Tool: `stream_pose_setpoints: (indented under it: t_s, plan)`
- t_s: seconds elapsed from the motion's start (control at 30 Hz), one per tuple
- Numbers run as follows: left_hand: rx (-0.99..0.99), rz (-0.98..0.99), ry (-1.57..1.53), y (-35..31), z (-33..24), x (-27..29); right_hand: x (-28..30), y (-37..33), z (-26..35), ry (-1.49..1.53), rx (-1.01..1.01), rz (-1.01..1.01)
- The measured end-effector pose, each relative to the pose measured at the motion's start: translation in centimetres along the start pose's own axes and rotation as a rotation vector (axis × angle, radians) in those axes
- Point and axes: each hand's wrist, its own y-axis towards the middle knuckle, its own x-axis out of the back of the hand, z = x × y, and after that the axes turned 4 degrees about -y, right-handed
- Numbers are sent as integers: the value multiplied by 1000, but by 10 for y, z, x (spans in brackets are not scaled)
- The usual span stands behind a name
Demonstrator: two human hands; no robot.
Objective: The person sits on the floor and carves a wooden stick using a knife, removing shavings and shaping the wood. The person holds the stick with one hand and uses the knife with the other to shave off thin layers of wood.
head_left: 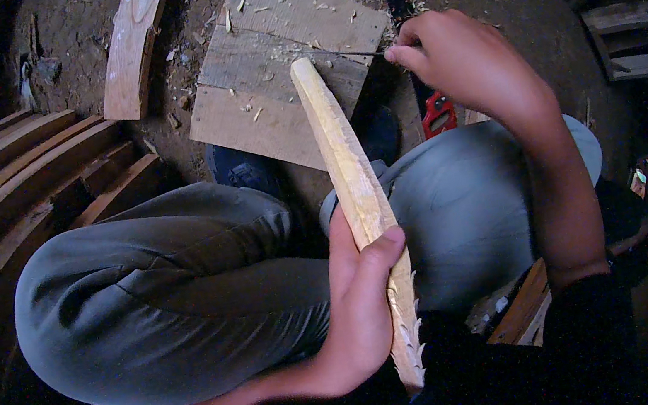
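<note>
The left hand (360,285) clasps the stick (366,200), probably to steady it, while the right hand (452,49), farther forward and rightward, pinches 1 thin dark tool (352,52).

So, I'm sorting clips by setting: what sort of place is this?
Probably a rough woodworking spot: wood shavings litter a plank board, timbers lie stacked at left, and a red-handled saw is nearby.

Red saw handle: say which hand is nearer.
Right: the right hand is just above the red saw handle in the picture; the left hand is farther, lower left, gripping pale wood.
</note>
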Motion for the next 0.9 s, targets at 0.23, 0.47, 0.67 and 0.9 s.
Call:
stream_pose_setpoints:
  t_s: [0.23, 0.47, 0.67, 0.9]
  plan:
    - [77, -24, -29, -8, -8, -7, -6, -12, 14, -2, 9, 13]
    - [77, -51, -33, -9, -20, 1, -10, -31, 28, -28, 126, -57]
    - [102, -35, -8, -2, -17, 1, -34, -27, 31, -42, 144, -130]
    - [102, -13, -10, -7, -13, -6, -37, -26, 46, -117, 185, -235]
